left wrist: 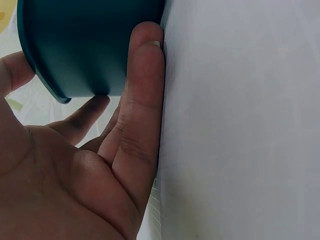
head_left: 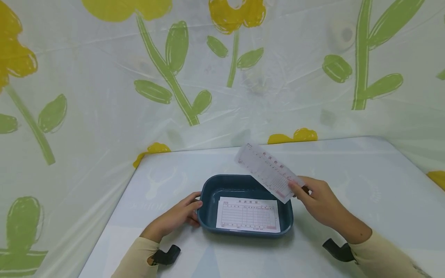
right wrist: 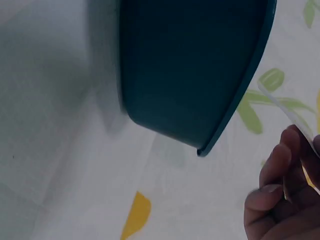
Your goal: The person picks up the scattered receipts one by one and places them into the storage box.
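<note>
A dark teal plastic basin [head_left: 247,234] stands on the table with printed receipt slips [head_left: 247,214] lying flat inside it, at least two stacked. My left hand [head_left: 180,216] grips the basin's left end, thumb at the rim and fingers against the outer wall [left wrist: 80,50]. Above the basin's far right corner, my right hand [head_left: 318,199] pinches a single receipt slip [head_left: 265,170] by its right end, between thumb and fingers. That slip is tilted, its print facing me. In the right wrist view, only the slip's thin edge [right wrist: 285,107] shows, clear of the basin's rim.
A white table [head_left: 167,166] with faint printed patterns bears the basin. Behind and beside it hangs a pale curtain [head_left: 278,96] with yellow flowers and green stems. Black wrist mounts [head_left: 167,255] sit near both forearms.
</note>
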Action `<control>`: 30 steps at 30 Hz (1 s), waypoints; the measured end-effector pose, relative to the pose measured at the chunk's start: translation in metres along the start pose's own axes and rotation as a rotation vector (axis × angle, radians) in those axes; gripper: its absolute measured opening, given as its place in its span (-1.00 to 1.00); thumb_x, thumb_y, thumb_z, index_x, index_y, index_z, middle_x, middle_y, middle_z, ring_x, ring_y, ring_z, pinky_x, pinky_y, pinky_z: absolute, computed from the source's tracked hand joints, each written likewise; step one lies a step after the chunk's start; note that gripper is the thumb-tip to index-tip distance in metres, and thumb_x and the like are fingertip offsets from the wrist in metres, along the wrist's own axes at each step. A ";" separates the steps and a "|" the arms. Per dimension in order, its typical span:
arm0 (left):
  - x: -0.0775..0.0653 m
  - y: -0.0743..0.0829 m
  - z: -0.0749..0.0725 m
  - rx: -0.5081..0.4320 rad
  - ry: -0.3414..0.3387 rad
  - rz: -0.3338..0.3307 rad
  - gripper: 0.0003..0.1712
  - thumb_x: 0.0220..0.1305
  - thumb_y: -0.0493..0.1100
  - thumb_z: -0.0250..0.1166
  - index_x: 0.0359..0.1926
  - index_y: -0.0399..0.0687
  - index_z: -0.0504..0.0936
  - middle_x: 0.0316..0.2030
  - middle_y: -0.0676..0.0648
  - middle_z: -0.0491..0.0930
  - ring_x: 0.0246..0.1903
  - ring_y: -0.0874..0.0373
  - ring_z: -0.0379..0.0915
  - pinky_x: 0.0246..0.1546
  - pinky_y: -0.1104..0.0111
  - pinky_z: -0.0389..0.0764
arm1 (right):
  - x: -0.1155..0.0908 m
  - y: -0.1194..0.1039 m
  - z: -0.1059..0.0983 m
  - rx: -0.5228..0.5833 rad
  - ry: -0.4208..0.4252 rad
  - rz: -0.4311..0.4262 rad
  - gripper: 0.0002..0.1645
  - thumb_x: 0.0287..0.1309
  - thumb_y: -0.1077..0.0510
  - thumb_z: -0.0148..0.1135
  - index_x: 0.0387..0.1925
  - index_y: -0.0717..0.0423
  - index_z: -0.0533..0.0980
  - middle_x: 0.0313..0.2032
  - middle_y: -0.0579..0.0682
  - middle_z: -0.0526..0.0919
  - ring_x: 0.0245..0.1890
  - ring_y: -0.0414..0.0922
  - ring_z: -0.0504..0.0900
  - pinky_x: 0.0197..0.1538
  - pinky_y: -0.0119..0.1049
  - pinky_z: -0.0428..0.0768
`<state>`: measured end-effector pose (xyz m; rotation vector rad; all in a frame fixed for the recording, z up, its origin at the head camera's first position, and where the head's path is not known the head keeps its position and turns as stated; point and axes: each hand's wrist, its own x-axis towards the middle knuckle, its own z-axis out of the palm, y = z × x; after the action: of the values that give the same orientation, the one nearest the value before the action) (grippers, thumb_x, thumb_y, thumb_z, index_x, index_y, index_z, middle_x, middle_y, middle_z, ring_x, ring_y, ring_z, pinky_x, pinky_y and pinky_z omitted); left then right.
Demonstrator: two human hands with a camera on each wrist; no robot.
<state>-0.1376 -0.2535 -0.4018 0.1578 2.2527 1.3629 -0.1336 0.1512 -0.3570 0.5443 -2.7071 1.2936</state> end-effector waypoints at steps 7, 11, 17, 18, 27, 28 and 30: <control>-0.001 0.000 0.001 -0.002 0.008 -0.007 -0.31 0.51 0.20 -0.03 0.51 0.03 0.13 -0.27 -0.14 0.66 -0.29 0.05 0.67 0.01 0.11 0.64 | 0.001 0.002 0.005 0.076 -0.130 0.002 -0.59 0.44 -0.01 0.11 0.14 0.13 0.59 -0.44 -0.07 0.57 -0.63 -0.20 0.43 -0.61 -0.39 0.40; -0.002 0.001 0.001 0.002 0.019 -0.018 -0.30 0.52 0.20 -0.03 0.52 0.03 0.12 -0.28 -0.13 0.67 -0.30 0.05 0.67 0.04 0.08 0.62 | 0.003 0.005 0.007 0.050 -0.209 0.016 -0.62 0.43 -0.02 0.13 0.10 0.09 0.62 -0.34 -0.06 0.62 -0.62 -0.23 0.44 -0.58 -0.40 0.43; -0.001 -0.001 0.003 -0.020 0.007 -0.006 -0.31 0.53 0.16 -0.03 0.52 0.00 0.11 -0.28 -0.13 0.68 -0.30 0.04 0.67 -0.03 0.15 0.65 | 0.006 0.011 0.011 0.002 -0.295 -0.046 -0.74 0.44 -0.02 0.12 -0.26 -0.03 0.66 -0.43 -0.15 0.52 -0.42 -0.29 0.47 -0.43 -0.42 0.45; -0.001 -0.002 0.004 -0.020 0.007 -0.002 -0.32 0.53 0.16 -0.03 0.51 0.00 0.12 -0.28 -0.13 0.68 -0.30 0.04 0.67 -0.04 0.15 0.65 | 0.006 0.013 0.012 0.004 -0.307 -0.060 -0.73 0.45 -0.02 0.10 -0.27 -0.03 0.65 -0.44 -0.16 0.51 -0.41 -0.30 0.47 -0.42 -0.42 0.45; 0.001 0.000 0.004 0.022 0.001 -0.005 -0.32 0.51 0.21 -0.04 0.50 0.06 0.15 -0.31 -0.13 0.73 -0.29 0.03 0.70 0.14 -0.02 0.53 | 0.008 0.017 0.019 -0.039 -0.369 -0.032 -0.69 0.42 -0.07 0.13 -0.14 0.02 0.68 -0.49 -0.21 0.51 -0.49 -0.34 0.43 -0.49 -0.44 0.38; 0.000 0.000 0.003 0.027 0.001 -0.009 -0.32 0.52 0.22 -0.05 0.50 0.07 0.15 -0.31 -0.13 0.73 -0.29 0.03 0.70 0.16 -0.05 0.51 | 0.009 0.016 0.020 -0.053 -0.372 -0.031 -0.70 0.41 -0.06 0.14 -0.14 0.02 0.68 -0.51 -0.21 0.50 -0.51 -0.34 0.42 -0.50 -0.45 0.37; -0.001 0.001 0.001 0.038 0.012 -0.021 -0.33 0.52 0.23 -0.06 0.50 0.08 0.15 -0.31 -0.14 0.73 -0.29 0.03 0.70 0.20 -0.11 0.46 | 0.012 0.013 0.023 -0.091 -0.371 -0.033 -0.75 0.39 -0.04 0.18 -0.20 0.01 0.67 -0.55 -0.22 0.47 -0.55 -0.33 0.41 -0.52 -0.46 0.36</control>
<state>-0.1368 -0.2524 -0.4007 0.1385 2.2849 1.3142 -0.1477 0.1378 -0.3787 0.8938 -3.0142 1.1528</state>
